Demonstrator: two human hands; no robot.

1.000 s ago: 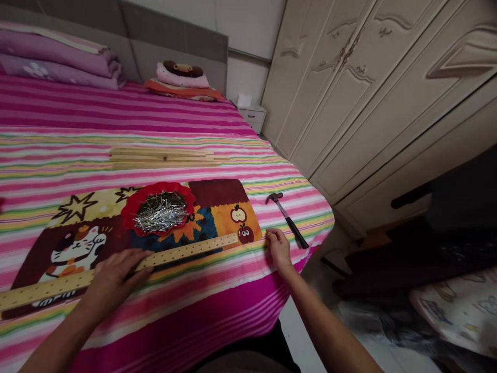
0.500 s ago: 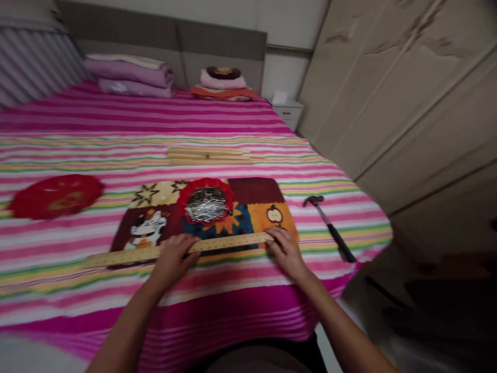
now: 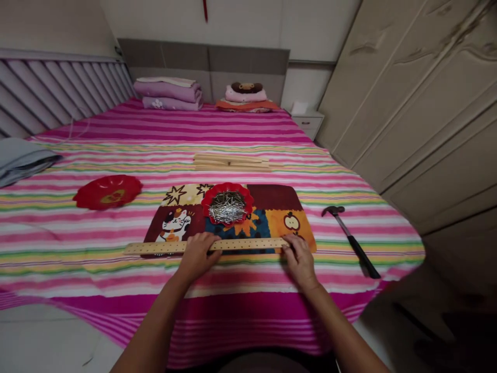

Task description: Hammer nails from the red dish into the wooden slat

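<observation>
A long flat wooden strip point(image 3: 248, 244) dotted with small dark marks lies across the near edge of a patterned mat point(image 3: 272, 197). My left hand point(image 3: 200, 254) grips it near the middle, fingers over the far side. At the strip's right end, my right hand point(image 3: 301, 257) pinches it between thumb and fingers. Beyond the strip, a red scalloped dish point(image 3: 249, 194) on the mat holds a heap of silvery nails point(image 3: 228, 208). A claw hammer point(image 3: 351, 241) with a black handle rests to the right of the mat.
Several plain wooden strips point(image 3: 232, 162) lie behind the mat. A second red dish point(image 3: 108, 191) stands to the left, with grey folded cloth point(image 3: 23, 158) farther off. Everything rests on a striped bedspread point(image 3: 97, 238); its right edge curves down beside a wardrobe point(image 3: 419, 103).
The camera view has turned left, so the scene sits farther right and looks sharper. Both hands keep the same hold on the wooden strip.
</observation>
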